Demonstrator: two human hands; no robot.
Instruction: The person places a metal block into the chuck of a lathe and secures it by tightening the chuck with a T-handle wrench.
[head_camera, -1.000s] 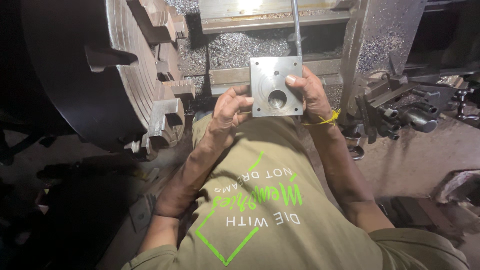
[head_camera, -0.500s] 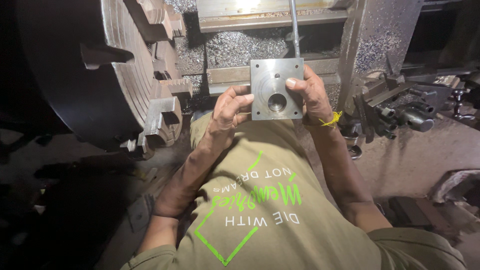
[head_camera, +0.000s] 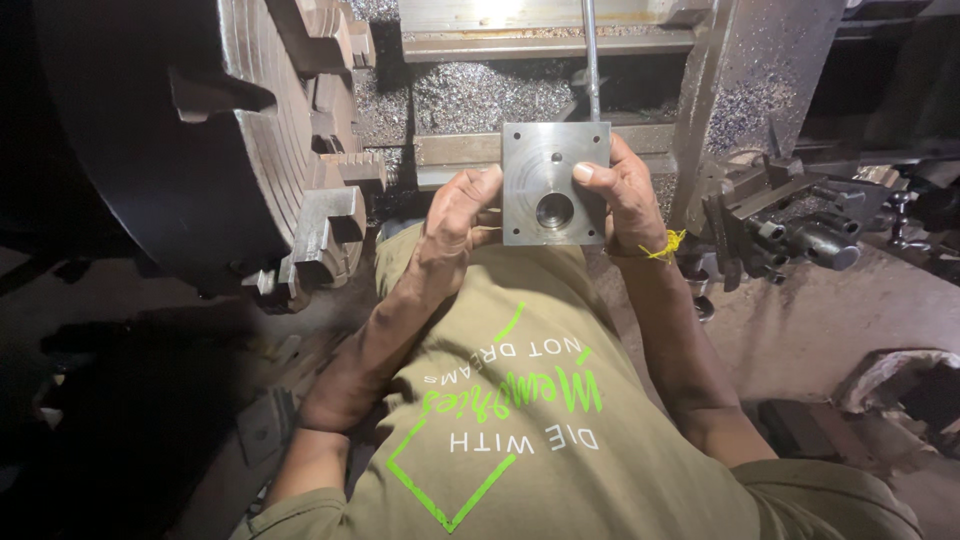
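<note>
A square steel plate (head_camera: 545, 165) with a round bore near its middle and small corner holes is held flat in front of my chest, over the lathe bed. My left hand (head_camera: 455, 225) grips its left edge, thumb on the top face. My right hand (head_camera: 620, 195) grips its right edge, thumb pressed on the face; a yellow thread is tied round that wrist. Both hands hold the plate together.
A large lathe chuck (head_camera: 215, 150) with stepped jaws stands close at the left. The lathe bed (head_camera: 470, 95), strewn with metal chips, lies behind the plate. A tool post and carriage (head_camera: 790, 225) sit at the right. A thin rod (head_camera: 590, 55) rises behind the plate.
The plate and both hands have shifted slightly; the grip stays the same. My right thumb now rests a little further onto the plate's face.
</note>
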